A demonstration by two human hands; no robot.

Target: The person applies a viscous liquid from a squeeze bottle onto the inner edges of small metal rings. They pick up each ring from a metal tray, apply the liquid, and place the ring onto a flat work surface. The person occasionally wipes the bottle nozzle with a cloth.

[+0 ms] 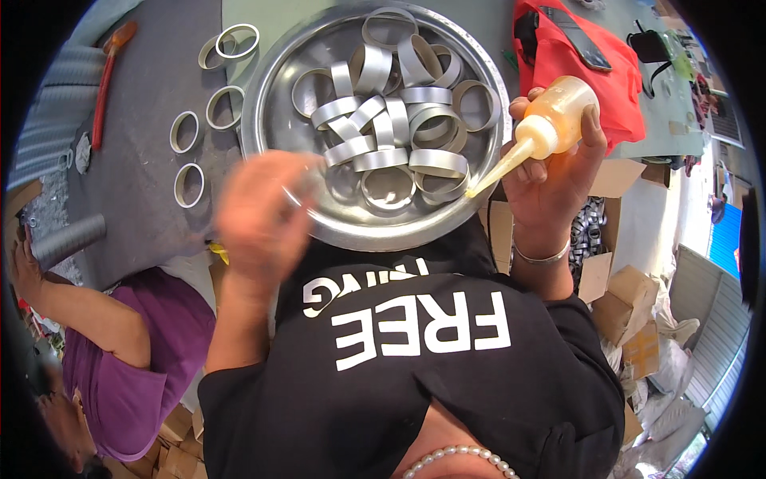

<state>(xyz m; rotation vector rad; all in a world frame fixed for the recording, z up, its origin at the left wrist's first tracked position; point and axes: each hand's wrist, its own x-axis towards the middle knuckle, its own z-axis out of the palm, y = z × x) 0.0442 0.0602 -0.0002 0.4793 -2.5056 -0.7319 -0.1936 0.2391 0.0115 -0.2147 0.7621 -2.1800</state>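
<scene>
Tabletop [136, 172], rings [427, 95], metal tray [383, 232], cardboard boxes [625, 302]

Bright light here, right edge burning out white! Glare streaks the tray [383, 233], the left hand [267, 211] is a smeared blur, fisheye bending everything toward black corners.

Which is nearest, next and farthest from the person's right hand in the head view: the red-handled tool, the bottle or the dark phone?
1. Bottle: held in the right hand.
2. Dark phone: beyond the hand, on the red material.
3. Red-handled tool: at far left, past the metal tray.
</scene>
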